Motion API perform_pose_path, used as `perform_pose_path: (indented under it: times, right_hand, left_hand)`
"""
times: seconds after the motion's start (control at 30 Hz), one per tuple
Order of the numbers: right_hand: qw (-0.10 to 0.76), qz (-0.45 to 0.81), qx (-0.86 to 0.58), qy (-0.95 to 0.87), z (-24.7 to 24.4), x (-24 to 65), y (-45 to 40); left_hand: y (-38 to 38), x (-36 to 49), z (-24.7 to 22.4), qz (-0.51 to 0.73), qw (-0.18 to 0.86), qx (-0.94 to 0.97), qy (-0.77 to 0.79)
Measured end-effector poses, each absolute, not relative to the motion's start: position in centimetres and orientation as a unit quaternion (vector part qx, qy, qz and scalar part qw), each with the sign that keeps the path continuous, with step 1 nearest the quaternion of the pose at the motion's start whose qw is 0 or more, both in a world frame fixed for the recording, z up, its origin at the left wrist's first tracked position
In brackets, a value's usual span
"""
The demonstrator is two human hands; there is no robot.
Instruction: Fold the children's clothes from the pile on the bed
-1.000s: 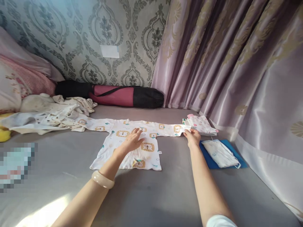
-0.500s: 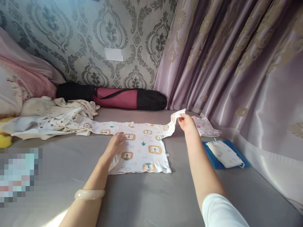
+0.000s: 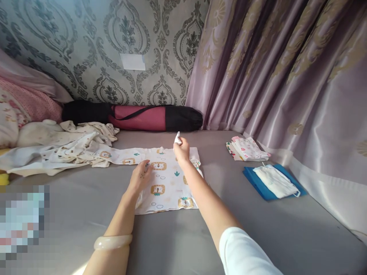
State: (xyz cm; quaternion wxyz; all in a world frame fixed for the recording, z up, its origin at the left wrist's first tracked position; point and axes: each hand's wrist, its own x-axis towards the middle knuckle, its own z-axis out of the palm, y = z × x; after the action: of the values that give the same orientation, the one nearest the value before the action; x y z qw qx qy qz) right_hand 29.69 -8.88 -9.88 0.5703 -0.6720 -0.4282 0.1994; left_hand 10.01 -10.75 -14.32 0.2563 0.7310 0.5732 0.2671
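Observation:
A small white shirt (image 3: 168, 191) printed with lion faces and green leaves lies flat on the grey sheet. Its left sleeve stretches out to the left, towards a heap of clothes. My left hand (image 3: 140, 175) rests on the shirt's left side, fingers apart and lying on the cloth. Above the upper right part of the shirt, my right hand (image 3: 181, 149) pinches the end of the right sleeve (image 3: 177, 138), which is folded inward over the body. My right forearm hides part of the shirt's right side.
Crumpled light clothes (image 3: 77, 149) lie at left beside pillows. A black and maroon long bag (image 3: 137, 117) lies along the wall. At right are folded cloths (image 3: 249, 149) and a white mask (image 3: 275, 181) on blue fabric (image 3: 258, 189).
My right hand has moved left with the sleeve end, bringing the sleeve from stretched out at right to over the shirt. My left hand has stayed on the shirt. The view has shifted slightly.

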Motion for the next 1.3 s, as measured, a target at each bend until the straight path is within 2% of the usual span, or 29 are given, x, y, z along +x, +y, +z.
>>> perform_pose_path:
  times: [0.2,0.47,0.6,0.73,0.83,0.9,1.07,1.3]
  right_hand:
    - [0.506,0.186,-0.728,-0.423,-11.5,26.0,-9.7]
    - [0.516,0.173,-0.690,-0.476,-12.3,25.0,-10.5]
    - [0.493,0.231,-0.664,-0.512,-12.4,25.0,-10.7]
    - [0.471,0.334,-0.584,-0.571,-12.2,27.2,-11.2]
    - [0.481,0.328,-0.590,-0.559,-11.8,31.6,-12.1]
    - [0.478,0.275,-0.637,-0.538,-11.6,35.1,-13.1]
    - [0.355,0.147,-0.756,-0.530,-12.0,40.5,-15.4]
    - [0.207,0.084,-0.752,-0.620,-14.6,39.3,-16.0]
  left_hand:
    - [-10.7,10.2,-14.3,0.245,0.246,0.737,0.579]
    - [-10.8,10.3,-14.4,0.225,0.225,0.753,0.576]
    - [-10.9,10.5,-14.4,0.225,0.216,0.756,0.576]
    - [-10.9,10.4,-14.0,0.222,0.219,0.751,0.583]
    - [-10.5,10.3,-13.3,0.210,0.213,0.750,0.590]
    - [-9.8,10.5,-12.8,0.210,0.202,0.754,0.589]
    - [-6.7,12.1,-12.6,0.195,0.170,0.753,0.605]
    - [-4.2,14.6,-14.1,0.123,0.123,0.727,0.664]
